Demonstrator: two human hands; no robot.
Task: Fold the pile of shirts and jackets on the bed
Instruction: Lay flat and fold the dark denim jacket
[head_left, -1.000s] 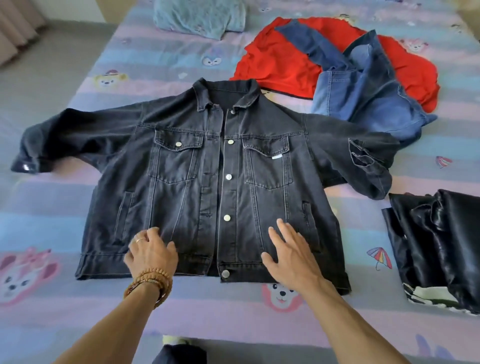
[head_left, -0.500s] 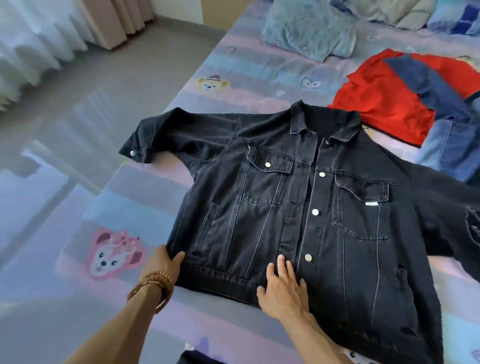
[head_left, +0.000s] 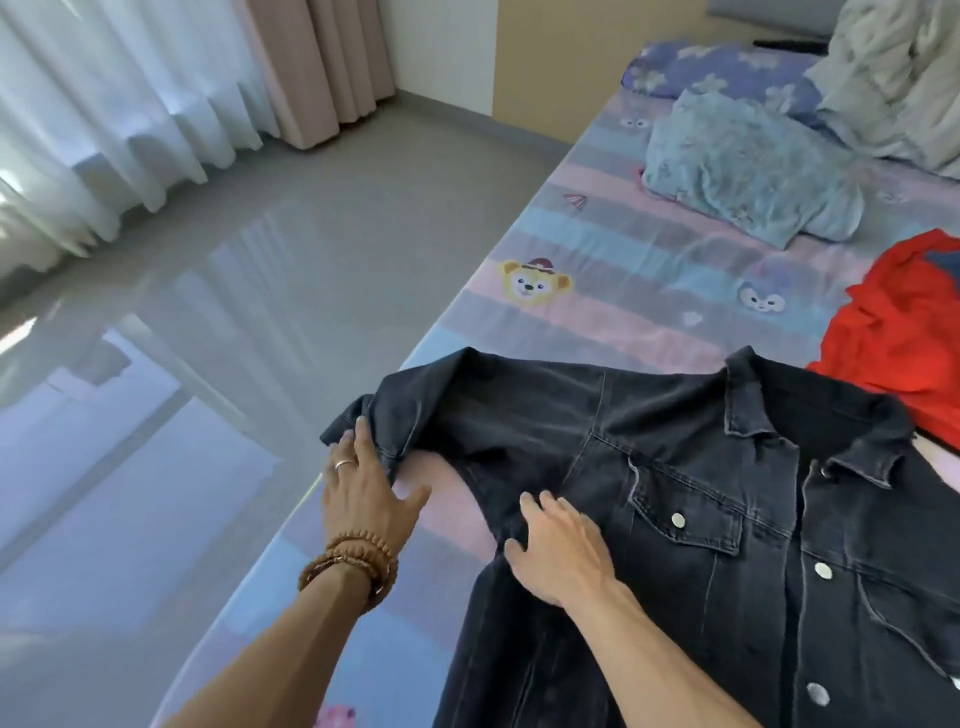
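Near edge of the bed: right hand (head_left: 558, 553) lies flat, fingers straight and a little spread, pressing the black denim jacket (head_left: 727, 519) just beside its armpit seam.
Left side edge of the bed (head_left: 597, 260): left hand (head_left: 366, 493), with a ring and bead bracelets at the wrist, reaches the sleeve cuff (head_left: 363, 421); fingers look laid over the cuff with the thumb spread toward the sheet, but whether they pinch the cloth I cannot tell.
Jacket: spread front-up and buttoned, collar toward the far end, 1 sleeve stretched out to the bed's left edge, the cuff about at the drop.
Step in hand: likely the 1st sleeve fold, with 1 hand anchoring the body and the other at the cuff.
Next move: probably needs a firm hold on the cuff, then carrying the sleeve across the chest while the right hand keeps the panel from sliding; thick denim should crease stiffly.
Right edge, farther: red garment (head_left: 893, 332) unfolded, touching the jacket's collar side.
Far end: light blue cloth (head_left: 748, 171), bunched, then a purple floral pillow (head_left: 722, 73).
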